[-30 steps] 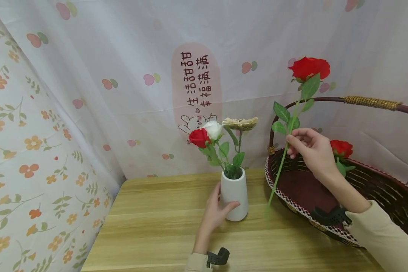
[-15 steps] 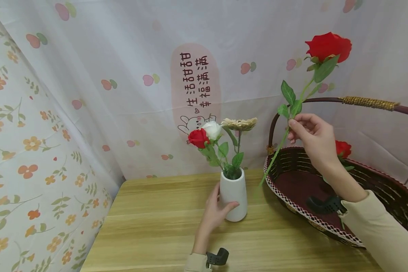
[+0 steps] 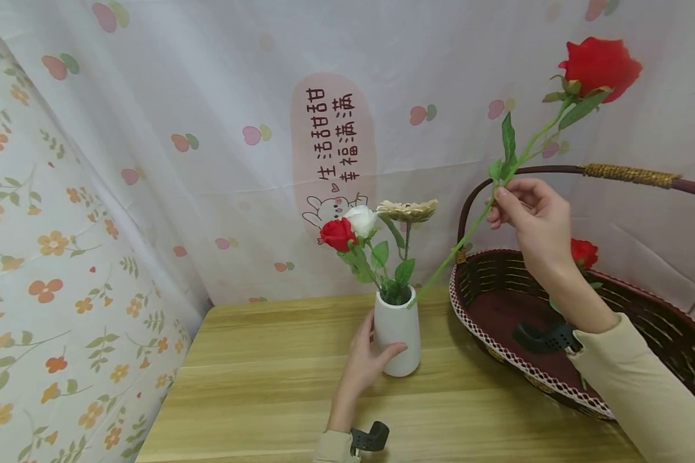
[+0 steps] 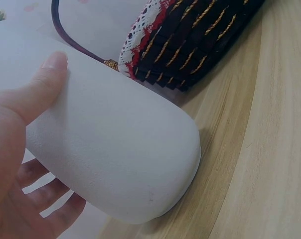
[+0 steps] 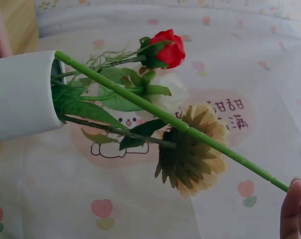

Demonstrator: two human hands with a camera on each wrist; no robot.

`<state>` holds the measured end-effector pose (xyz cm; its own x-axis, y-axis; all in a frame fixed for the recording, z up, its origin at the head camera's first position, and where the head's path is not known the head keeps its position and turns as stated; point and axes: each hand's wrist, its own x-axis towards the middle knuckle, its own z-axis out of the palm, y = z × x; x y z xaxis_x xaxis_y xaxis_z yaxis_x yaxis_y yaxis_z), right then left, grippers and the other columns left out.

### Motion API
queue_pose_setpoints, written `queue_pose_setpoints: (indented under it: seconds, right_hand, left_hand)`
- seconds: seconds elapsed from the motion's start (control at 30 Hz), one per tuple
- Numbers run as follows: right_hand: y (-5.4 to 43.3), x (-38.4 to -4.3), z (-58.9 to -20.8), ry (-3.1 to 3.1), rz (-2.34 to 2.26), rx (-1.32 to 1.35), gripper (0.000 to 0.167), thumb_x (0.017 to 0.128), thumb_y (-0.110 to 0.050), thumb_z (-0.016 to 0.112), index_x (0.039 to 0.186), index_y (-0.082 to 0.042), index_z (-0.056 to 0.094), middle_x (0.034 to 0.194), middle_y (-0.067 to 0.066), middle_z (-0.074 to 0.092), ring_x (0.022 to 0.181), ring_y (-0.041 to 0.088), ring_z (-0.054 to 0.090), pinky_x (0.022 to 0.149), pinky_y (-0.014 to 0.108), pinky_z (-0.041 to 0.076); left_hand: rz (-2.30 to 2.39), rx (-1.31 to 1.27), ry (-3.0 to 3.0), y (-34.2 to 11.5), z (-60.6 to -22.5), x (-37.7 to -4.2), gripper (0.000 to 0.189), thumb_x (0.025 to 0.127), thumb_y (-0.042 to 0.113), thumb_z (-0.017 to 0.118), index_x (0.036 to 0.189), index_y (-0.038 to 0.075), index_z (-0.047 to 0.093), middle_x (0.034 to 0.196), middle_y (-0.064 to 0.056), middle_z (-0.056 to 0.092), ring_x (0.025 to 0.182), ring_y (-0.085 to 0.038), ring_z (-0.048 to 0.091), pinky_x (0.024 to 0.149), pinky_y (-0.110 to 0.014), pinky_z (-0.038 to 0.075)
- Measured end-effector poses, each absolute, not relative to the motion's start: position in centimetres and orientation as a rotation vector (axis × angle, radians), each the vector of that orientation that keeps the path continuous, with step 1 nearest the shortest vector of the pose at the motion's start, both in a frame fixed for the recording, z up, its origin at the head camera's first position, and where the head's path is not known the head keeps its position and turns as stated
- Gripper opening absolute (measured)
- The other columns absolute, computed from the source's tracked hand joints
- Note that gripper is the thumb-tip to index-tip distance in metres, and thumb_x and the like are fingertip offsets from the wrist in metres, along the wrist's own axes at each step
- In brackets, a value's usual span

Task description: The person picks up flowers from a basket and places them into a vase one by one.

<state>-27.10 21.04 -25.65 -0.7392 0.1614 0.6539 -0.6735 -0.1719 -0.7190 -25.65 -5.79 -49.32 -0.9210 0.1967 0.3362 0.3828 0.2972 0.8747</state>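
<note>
My left hand grips the white vase low on its side, thumb across the front; the left wrist view shows its fingers behind the vase. In the vase stand a small red rose, a white rose and a beige flower with a wide head. Between thumb and fingers, my right hand pinches the green stem of a long red rose. This rose leans to the upper right, and its stem's lower end overlaps the vase's rim in the head and right wrist views.
A dark woven basket with a tall handle stands at the right, below my right forearm. Another red rose lies in it. The wooden table extends left of the vase. A patterned curtain hangs behind.
My right hand has moved slightly upward, tilting the long red rose so its bloom swings up and right while its stem end comes left to the vase's rim. The left hand keeps its place.
</note>
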Motion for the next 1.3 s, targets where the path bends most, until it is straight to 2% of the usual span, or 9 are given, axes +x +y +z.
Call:
queue_pose_setpoints:
  seconds: [0.33,0.8,1.03,1.3]
  right_hand:
    - [20.6,-27.8,-25.9,-1.478,1.985,0.623,0.01,0.093,0.003,0.068,0.099,0.007,0.061,0.081,0.012,0.069,0.061,0.017,0.066,0.059,0.024,0.058]
    - [19.4,-27.9,-28.3,-1.724,1.884,0.576,0.007,0.096,0.0,0.065,0.101,0.0,0.061,0.081,0.005,0.069,0.063,0.014,0.066,0.062,0.022,0.058]
    - [18.6,-27.7,-29.5,-1.837,1.807,0.556,0.004,0.097,-0.001,0.064,0.101,-0.001,0.062,0.079,0.003,0.07,0.063,0.012,0.067,0.061,0.021,0.057]
    - [18.0,-27.6,-30.6,-1.917,1.757,0.537,0.007,0.097,-0.001,0.065,0.102,0.003,0.062,0.077,0.0,0.071,0.064,0.011,0.067,0.061,0.02,0.057]
  left_hand:
    - [-1.674,-0.542,-2.401,-5.9,-49.4,-25.8,0.081,0.088,0.042,0.079,0.153,0.016,0.039,0.146,-0.006,0.051,0.131,-0.025,0.05,0.106,-0.048,0.045]
    - [-1.687,-0.533,-2.4,-6.0,-49.2,-25.8,0.081,0.087,0.043,0.08,0.152,0.017,0.04,0.146,-0.004,0.051,0.132,-0.023,0.049,0.107,-0.048,0.044]
    - [-1.687,-0.529,-2.401,-6.0,-49.3,-25.8,0.082,0.087,0.043,0.079,0.153,0.016,0.039,0.146,-0.007,0.05,0.132,-0.026,0.049,0.107,-0.05,0.044]
    - [-1.681,-0.513,-2.418,-6.0,-49.4,-25.8,0.083,0.086,0.046,0.079,0.153,0.018,0.039,0.147,-0.003,0.05,0.134,-0.022,0.048,0.108,-0.046,0.044]
